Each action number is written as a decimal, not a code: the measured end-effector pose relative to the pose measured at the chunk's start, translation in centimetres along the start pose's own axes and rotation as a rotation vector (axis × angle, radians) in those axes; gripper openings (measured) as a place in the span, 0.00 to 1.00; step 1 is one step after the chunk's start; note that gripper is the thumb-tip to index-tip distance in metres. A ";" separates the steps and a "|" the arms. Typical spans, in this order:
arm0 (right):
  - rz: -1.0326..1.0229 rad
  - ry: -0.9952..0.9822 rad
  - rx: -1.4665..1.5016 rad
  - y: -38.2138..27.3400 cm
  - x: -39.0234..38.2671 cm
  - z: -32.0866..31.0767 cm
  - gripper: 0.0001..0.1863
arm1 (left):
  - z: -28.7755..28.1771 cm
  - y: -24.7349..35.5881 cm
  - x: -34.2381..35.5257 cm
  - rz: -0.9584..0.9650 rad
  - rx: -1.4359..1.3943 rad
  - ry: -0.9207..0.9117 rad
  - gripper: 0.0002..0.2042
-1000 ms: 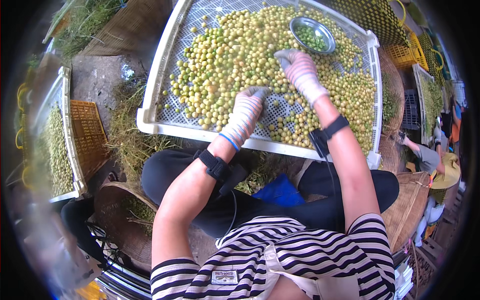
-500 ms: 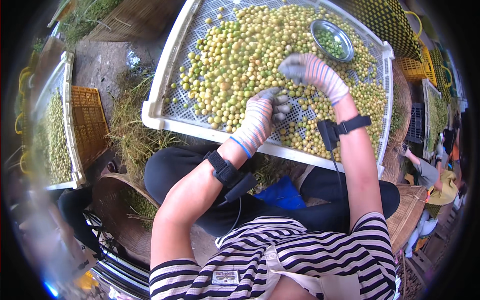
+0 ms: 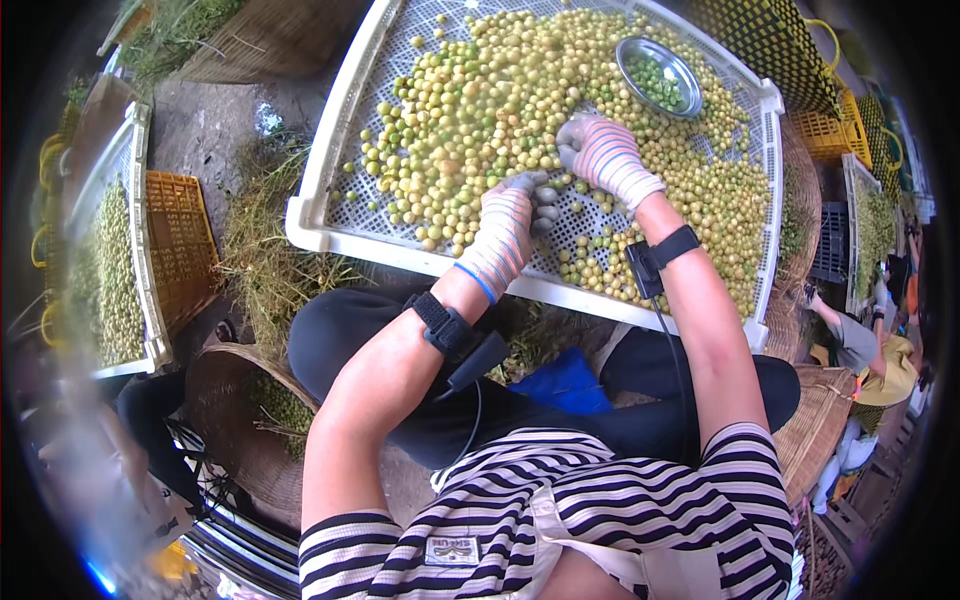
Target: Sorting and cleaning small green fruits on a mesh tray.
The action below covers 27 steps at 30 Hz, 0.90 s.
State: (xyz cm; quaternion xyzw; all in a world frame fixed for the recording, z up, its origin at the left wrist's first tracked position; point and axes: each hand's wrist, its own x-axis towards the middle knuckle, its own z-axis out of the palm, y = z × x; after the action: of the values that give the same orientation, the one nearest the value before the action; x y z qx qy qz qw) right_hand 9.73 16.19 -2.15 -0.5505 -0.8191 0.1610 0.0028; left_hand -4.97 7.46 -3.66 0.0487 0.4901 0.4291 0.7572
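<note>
Many small round yellow-green fruits (image 3: 500, 100) lie spread over a white mesh tray (image 3: 400, 250) before me. My left hand (image 3: 508, 230), in a striped glove with grey fingers, is at the near part of the tray. Its fingers curl inward, and whatever they hold is hidden. Just right of it and farther in, my gloved right hand (image 3: 607, 160) bends down among the fruits. Those fingers are closed too, with their tips hidden. Beyond my right hand, a round metal bowl (image 3: 690, 103) with green pieces in it rests on the fruits.
On the left stand an orange plastic crate (image 3: 182, 235) and another fruit-filled tray (image 3: 148, 330). Cut plant stems (image 3: 265, 240) lie beside my tray. A woven basket (image 3: 225, 420) stands by my left knee. Far right, a person in yellow (image 3: 885, 375) sits near more trays.
My right hand has drawn nearer to me and closed its fingers among the fruits. My left hand has shifted slightly left, with its fingers still curled.
</note>
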 end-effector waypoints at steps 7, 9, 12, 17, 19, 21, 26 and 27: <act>-0.235 -0.030 0.456 -1.3 -3.2 -1.5 0.15 | -0.1 0.2 0.3 -0.050 -0.076 -0.017 0.12; -0.217 0.230 0.030 -0.6 -1.3 -0.5 0.25 | 0.2 0.3 0.2 -0.076 -0.054 -0.051 0.10; -0.227 0.133 -0.283 1.1 -1.0 2.5 0.32 | 0.9 0.4 -0.4 -0.047 0.032 -0.018 0.10; -0.235 -0.081 -0.384 4.7 -10.3 -0.1 0.36 | 0.9 0.7 -2.1 -0.014 0.031 -0.075 0.09; -0.105 -0.197 -0.401 7.6 -13.6 -1.6 0.35 | 1.3 0.3 -2.3 -0.014 0.050 -0.112 0.10; 0.002 -0.353 -0.416 8.6 -15.0 -4.2 0.32 | 0.9 0.0 -2.6 -0.008 0.097 -0.152 0.11; -0.072 0.097 -0.207 10.2 -11.1 -4.2 0.17 | 1.4 -0.4 -2.6 -0.005 0.167 -0.155 0.12; -0.096 0.158 -0.131 9.6 -8.6 -3.2 0.17 | 1.3 -0.3 -2.5 -0.006 0.166 -0.146 0.11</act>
State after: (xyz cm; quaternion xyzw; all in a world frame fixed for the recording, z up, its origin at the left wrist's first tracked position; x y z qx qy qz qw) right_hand 22.34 12.50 -0.20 -0.5208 -0.8505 0.0629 0.0392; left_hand -4.20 6.03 -1.41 0.1409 0.4677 0.3802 0.7854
